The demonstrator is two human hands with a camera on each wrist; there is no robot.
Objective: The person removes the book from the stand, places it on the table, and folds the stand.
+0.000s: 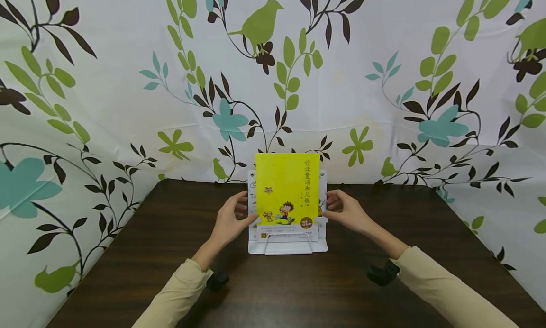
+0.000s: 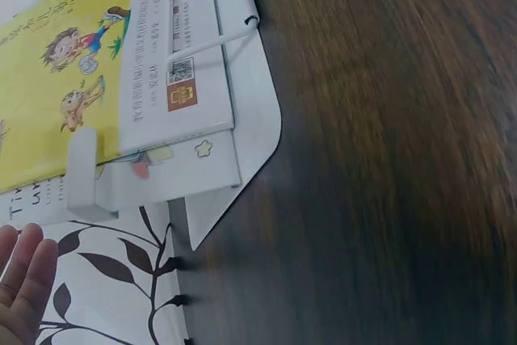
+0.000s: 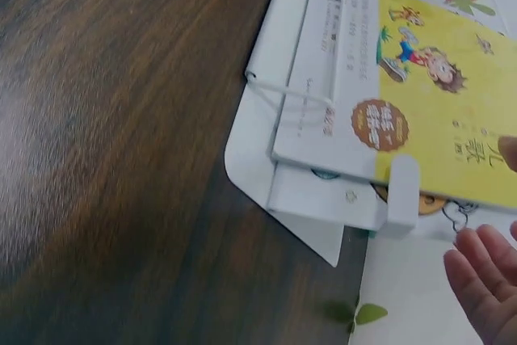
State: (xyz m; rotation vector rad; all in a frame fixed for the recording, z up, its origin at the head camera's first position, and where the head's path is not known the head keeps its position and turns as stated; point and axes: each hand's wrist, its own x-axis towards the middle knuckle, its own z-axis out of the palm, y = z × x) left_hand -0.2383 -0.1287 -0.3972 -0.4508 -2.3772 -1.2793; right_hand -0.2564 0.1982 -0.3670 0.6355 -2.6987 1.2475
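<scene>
Yellow book: stands cover toward you, before a white book, in the white stand on the bench
Left hand: your fingers are released, beside the stand's left edge
Right hand: your fingers are released, beside its right edge

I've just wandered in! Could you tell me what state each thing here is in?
Book: closed, propped up, front cover showing.
Stand: set up on the table, holding the book.
Wire: across the front of the book's lower part.
Clips: sticking forward, one at each side of the book.
Left hand: open, at the stand's left side; contact unclear.
Right hand: open, at its right side; contact unclear.
</scene>
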